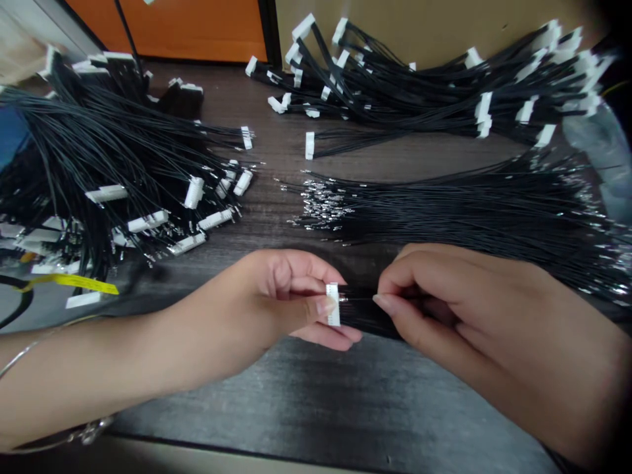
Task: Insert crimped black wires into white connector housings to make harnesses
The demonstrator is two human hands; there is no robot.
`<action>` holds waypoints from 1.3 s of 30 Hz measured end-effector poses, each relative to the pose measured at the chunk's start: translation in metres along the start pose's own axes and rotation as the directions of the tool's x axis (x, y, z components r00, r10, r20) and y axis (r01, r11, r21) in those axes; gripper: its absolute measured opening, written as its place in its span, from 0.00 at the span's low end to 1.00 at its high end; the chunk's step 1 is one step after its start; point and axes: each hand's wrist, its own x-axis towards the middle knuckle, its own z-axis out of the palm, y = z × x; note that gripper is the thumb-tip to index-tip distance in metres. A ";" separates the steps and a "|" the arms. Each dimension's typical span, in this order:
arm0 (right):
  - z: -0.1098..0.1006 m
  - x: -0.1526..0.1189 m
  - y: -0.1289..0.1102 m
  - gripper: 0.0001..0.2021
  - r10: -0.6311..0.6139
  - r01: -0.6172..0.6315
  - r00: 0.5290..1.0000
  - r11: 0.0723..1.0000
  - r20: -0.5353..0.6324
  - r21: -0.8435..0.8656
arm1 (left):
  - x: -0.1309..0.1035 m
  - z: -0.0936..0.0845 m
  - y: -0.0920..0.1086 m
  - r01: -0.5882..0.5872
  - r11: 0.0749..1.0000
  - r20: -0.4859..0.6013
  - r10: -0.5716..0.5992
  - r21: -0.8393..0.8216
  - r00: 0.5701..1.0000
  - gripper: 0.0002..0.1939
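A dark, wood-grained surface spans the view. At its back stand an orange panel, crossed by a thin black cord, and a tan panel to its right. Some clear plastic lies at the right edge; a yellow strip and a black cable show at the left, below something blue

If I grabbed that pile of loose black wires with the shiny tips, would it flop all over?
The loose black wires would probably sag, being long and thin, but might feel springy since most lie nearly straight. They'd likely slide apart, because no tie shows around them.
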 end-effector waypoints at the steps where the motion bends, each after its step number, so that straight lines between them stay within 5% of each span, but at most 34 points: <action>1: 0.000 0.000 0.000 0.14 -0.005 0.005 1.000 1.000 0.005 0.007 | 0.001 -0.001 -0.002 -0.003 1.000 0.007 0.003 -0.007 1.000 0.05; 10: 0.001 0.009 0.005 0.12 -0.128 0.127 0.991 0.992 0.048 0.024 | 0.000 0.005 0.006 0.057 0.997 -0.027 -0.056 0.060 0.998 0.08; 14: -0.011 0.031 0.029 0.04 -0.157 0.150 0.985 0.985 -0.075 -0.087 | 0.003 0.006 0.005 0.060 0.998 -0.041 -0.059 0.029 0.997 0.08; 21: -0.004 0.059 0.054 0.08 -0.078 0.066 0.988 0.994 -0.130 -0.087 | 0.004 0.005 0.004 0.071 0.997 -0.036 -0.069 0.036 0.997 0.09; 30: -0.025 0.040 0.035 0.07 0.072 -0.056 0.992 0.988 -0.108 0.142 | 0.002 0.000 0.003 0.036 0.999 0.017 -0.035 -0.009 0.999 0.05; 35: -0.018 0.010 0.019 0.09 -0.034 0.036 0.999 0.997 -0.028 0.072 | 0.001 0.000 0.005 0.037 0.999 -0.013 -0.037 0.024 0.999 0.04; 39: -0.011 -0.002 0.009 0.10 0.040 -0.042 0.998 0.999 0.040 0.029 | 0.002 -0.005 -0.002 -0.003 1.000 0.015 0.003 0.018 1.000 0.02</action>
